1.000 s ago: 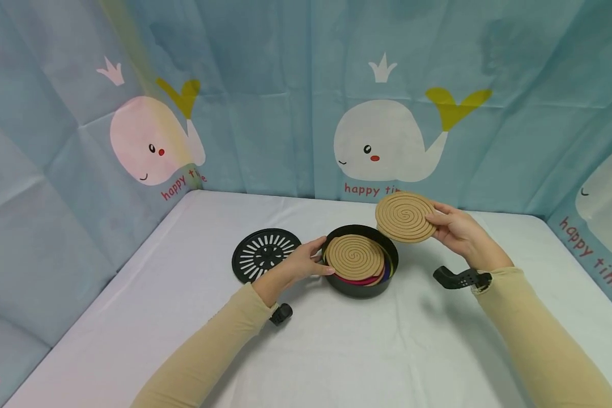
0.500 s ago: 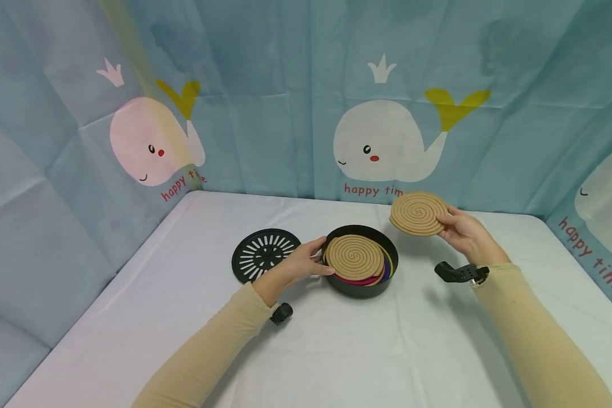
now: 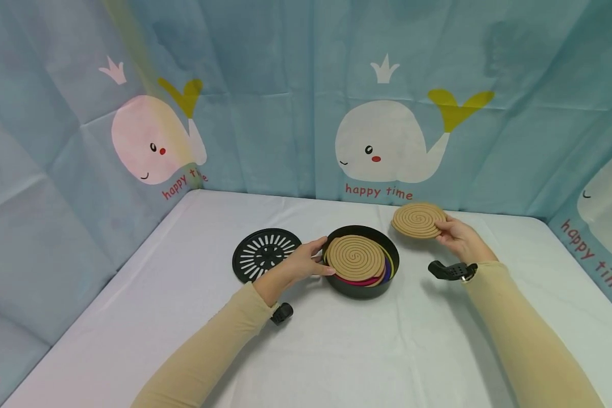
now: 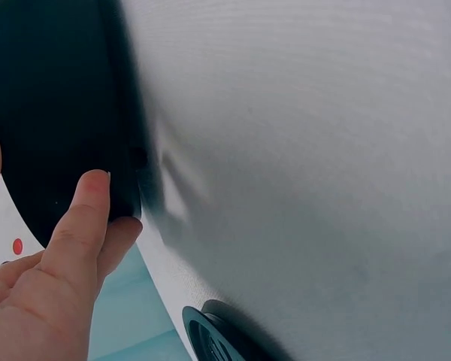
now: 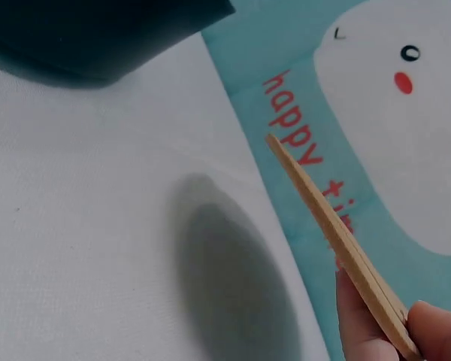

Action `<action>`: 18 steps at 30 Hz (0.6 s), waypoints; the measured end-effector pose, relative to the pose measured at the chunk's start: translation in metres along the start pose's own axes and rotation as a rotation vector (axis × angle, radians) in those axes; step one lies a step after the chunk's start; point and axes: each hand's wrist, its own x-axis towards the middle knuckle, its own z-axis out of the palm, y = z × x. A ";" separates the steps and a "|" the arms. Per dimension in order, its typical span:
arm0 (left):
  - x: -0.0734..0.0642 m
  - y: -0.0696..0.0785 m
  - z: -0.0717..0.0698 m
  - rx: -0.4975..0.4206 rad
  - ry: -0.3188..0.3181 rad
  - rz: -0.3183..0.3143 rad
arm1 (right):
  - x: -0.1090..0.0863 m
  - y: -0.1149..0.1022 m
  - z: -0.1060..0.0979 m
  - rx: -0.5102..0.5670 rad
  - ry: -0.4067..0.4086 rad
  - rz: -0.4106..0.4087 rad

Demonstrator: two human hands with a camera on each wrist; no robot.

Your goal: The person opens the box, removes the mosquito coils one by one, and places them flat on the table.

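My right hand (image 3: 459, 235) pinches a beige spiral mosquito coil (image 3: 418, 220) by its right edge, above the table and right of the black round tin (image 3: 361, 292). In the right wrist view the mosquito coil (image 5: 334, 233) shows edge-on between thumb and fingers, tilted, with its shadow on the cloth. My left hand (image 3: 302, 262) holds the tin's left side, thumb at the front rim; in the left wrist view its fingers (image 4: 79, 226) lie against the dark outer wall. Inside the tin, another beige mosquito coil (image 3: 355, 258) lies over red, purple and yellow pieces.
A black slotted lid (image 3: 245, 260) lies flat left of the tin, partly behind my left hand. White cloth (image 3: 367, 351) covers the table. Behind it hangs a blue curtain (image 3: 265, 130) with printed whales. Each wrist wears a black strap mount (image 3: 451, 271).
My right hand has carried the mosquito coil rightward away from the tin, then lowered it toward the table, tilting it flatter. The left hand and tin stay in place.
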 end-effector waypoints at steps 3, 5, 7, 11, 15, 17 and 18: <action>0.001 -0.001 0.000 0.003 0.001 0.001 | 0.006 0.000 -0.001 0.028 0.013 0.020; 0.002 -0.002 0.000 0.005 0.003 0.000 | 0.010 0.000 -0.003 0.046 0.035 0.030; 0.002 -0.001 0.000 0.003 0.003 -0.003 | 0.013 0.000 -0.004 0.060 0.055 0.041; 0.001 -0.001 0.000 0.008 0.004 -0.009 | 0.017 0.000 -0.007 0.076 0.104 0.050; 0.001 -0.001 0.000 0.014 0.001 -0.005 | 0.021 0.000 -0.008 0.081 0.138 0.053; 0.001 -0.001 0.000 0.012 0.000 -0.002 | 0.022 0.000 -0.008 0.078 0.151 0.056; 0.001 0.000 0.000 0.012 -0.001 -0.001 | 0.022 0.000 -0.009 0.075 0.149 0.058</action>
